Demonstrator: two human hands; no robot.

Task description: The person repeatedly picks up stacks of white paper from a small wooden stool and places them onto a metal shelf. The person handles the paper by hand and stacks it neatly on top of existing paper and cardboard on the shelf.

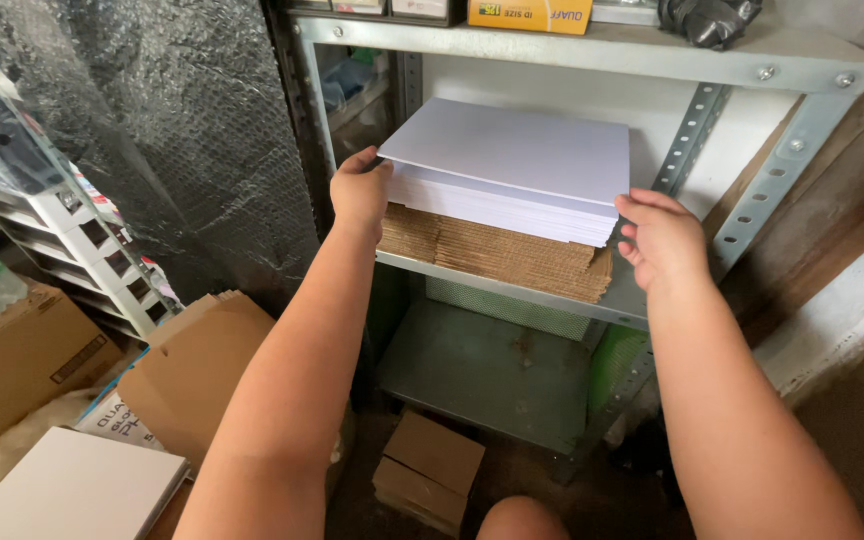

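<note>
white stack (pixel 512 165) between left hand (pixel 360 190), right hand (pixel 660 240) (both gripping)

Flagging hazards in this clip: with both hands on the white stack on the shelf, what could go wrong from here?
1. The white stack is fanned and held only at its ends by the left hand and right hand; sheets could slip out.
2. It rests on a cardboard pile that reaches the shelf edge; pulling may drag cardboard off.
3. Boxes on the floor below could be hit.
</note>
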